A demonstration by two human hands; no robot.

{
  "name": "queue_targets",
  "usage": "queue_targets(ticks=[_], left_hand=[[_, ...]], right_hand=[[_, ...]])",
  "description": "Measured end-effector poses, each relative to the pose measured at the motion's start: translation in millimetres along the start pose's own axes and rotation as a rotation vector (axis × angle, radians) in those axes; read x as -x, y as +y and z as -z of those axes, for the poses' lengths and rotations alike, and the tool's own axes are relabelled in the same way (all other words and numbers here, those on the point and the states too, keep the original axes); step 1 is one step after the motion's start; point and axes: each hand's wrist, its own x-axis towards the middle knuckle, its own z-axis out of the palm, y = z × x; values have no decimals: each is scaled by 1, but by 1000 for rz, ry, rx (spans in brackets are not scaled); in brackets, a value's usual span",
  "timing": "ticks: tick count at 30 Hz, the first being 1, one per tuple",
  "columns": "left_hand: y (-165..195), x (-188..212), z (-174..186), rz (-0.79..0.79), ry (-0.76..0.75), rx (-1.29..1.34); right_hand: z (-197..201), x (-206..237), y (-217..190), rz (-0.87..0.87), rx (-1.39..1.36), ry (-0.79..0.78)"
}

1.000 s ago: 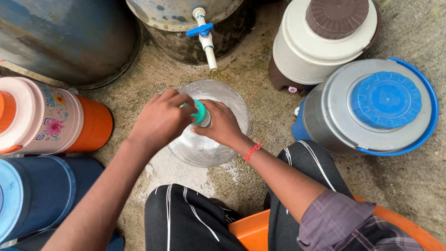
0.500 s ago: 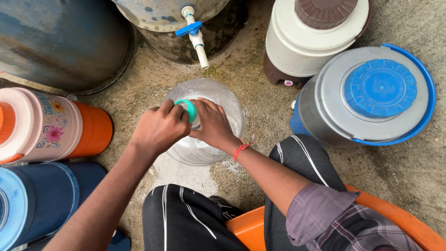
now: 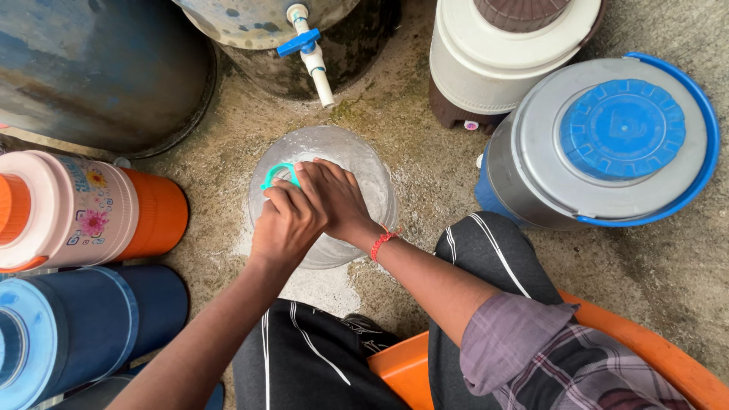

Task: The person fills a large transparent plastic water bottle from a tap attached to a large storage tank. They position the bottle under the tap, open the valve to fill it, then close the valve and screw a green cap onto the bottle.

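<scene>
Hands shifted left | both hands (image 3: 311, 212) grip green cap (image 3: 278, 173) | clear jug (image 3: 364, 163)

Outdoor water-filling spot, rough wet concrete ground (image 3: 668, 288), large tank with a white tap (image 3: 311, 53), insulated water jugs (image 3: 607, 144) standing around

- Soft, even daylight from above; nothing is dim and no shadow has a hard edge.
- Faint shade gathers under the tap (image 3: 307, 52) and between the containers.
- Mild sheen on the clear water jar (image 3: 364, 163).
- Focus is sharp throughout; wide-angle bending shows at the edges.
</scene>
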Motion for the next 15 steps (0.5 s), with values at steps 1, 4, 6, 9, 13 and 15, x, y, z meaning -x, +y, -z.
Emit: queue_targets(ticks=[1, 4, 6, 9, 13, 15], left_hand=[[3, 0, 0, 7, -11, -47], [9, -2, -3, -1, -46, -91], [12, -3, -4, -11, -75, -113], [15, -4, -5, -6, -109, -151], [18, -6, -4, 4, -171, -152], [17, -7, -3, 32, -153, -126]], right_hand=[[-1, 1, 0, 9, -14, 13], [-3, 1, -1, 36, -42, 39], [-3, 0, -2, 49, -40, 41], [-4, -1, -1, 37, 3, -6], [-8, -2, 2, 18, 27, -19], [-11, -2, 5, -5, -11, -32]])
